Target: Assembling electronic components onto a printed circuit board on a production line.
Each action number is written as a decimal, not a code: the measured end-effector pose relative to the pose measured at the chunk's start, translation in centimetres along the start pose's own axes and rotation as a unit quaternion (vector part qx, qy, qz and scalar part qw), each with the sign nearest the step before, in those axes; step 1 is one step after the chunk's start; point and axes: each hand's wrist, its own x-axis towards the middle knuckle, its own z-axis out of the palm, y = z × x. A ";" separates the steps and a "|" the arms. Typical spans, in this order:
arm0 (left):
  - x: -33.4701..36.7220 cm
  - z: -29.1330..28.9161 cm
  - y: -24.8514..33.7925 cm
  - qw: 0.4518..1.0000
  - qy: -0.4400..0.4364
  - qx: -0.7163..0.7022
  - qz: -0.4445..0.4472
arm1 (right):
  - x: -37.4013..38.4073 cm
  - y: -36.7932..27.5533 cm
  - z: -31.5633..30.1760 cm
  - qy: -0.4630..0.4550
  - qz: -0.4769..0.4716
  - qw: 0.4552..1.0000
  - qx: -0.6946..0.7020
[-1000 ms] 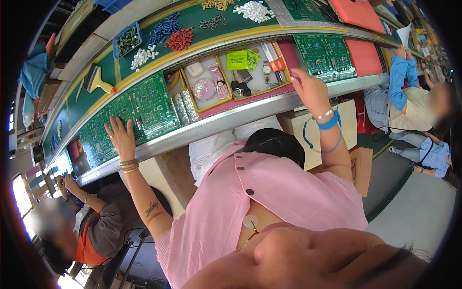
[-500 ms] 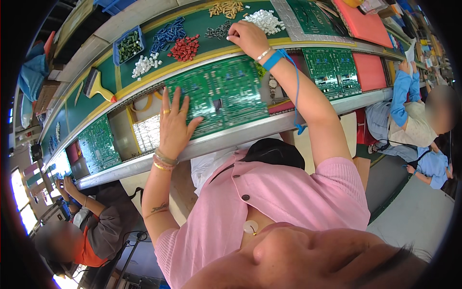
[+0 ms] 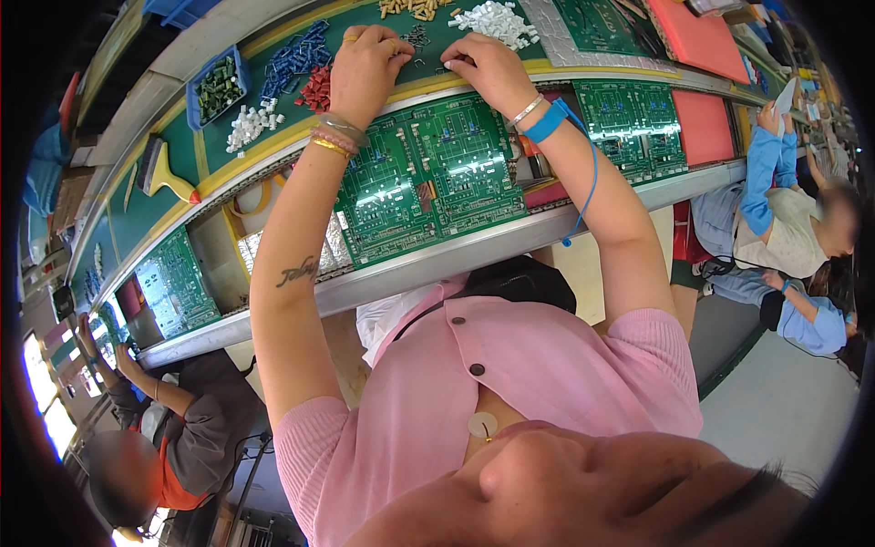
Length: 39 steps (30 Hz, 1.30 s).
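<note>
My left hand point(image 3: 367, 73) has reached over the rail, its thumb and fingers pinched beside a pile of small dark wire-legged components point(image 3: 417, 35). A tiny dark piece shows near its fingertips; whether it is gripped is unclear. To its right, my right hand point(image 3: 492, 75) is closed in a pinch too, a pale speck at its fingertips, too small to name. Below both hands lies a green circuit board point(image 3: 383, 223), populated with small parts, on the rail track. A blue strap with a cord point(image 3: 550, 120) circles my right wrist.
Behind the rail lie blue point(image 3: 296, 59), red point(image 3: 315, 89), white point(image 3: 497, 25) and tan point(image 3: 415, 9) component piles, plus a blue bin point(image 3: 217, 87). A yellow-handled brush point(image 3: 166, 178) is farther left. More boards point(image 3: 629, 128) sit along the line. Co-workers work at both sides.
My left hand has lifted off the circuit board and moved up to the component piles. My right hand has shifted slightly right, still pinched. The board has moved a little right.
</note>
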 end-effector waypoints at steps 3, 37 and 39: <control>0.2 0.6 -0.2 1.000 -0.001 -0.006 0.007 | 0.2 -0.4 0.0 -0.005 -0.020 1.000 -0.009; -9.6 -8.7 4.7 0.916 -0.174 -0.268 -0.241 | -10.8 -5.4 -1.2 -0.093 -0.018 0.992 0.081; -11.2 -8.9 4.6 0.894 -0.170 -0.282 -0.303 | -10.8 -5.6 -1.1 -0.094 -0.020 0.993 0.072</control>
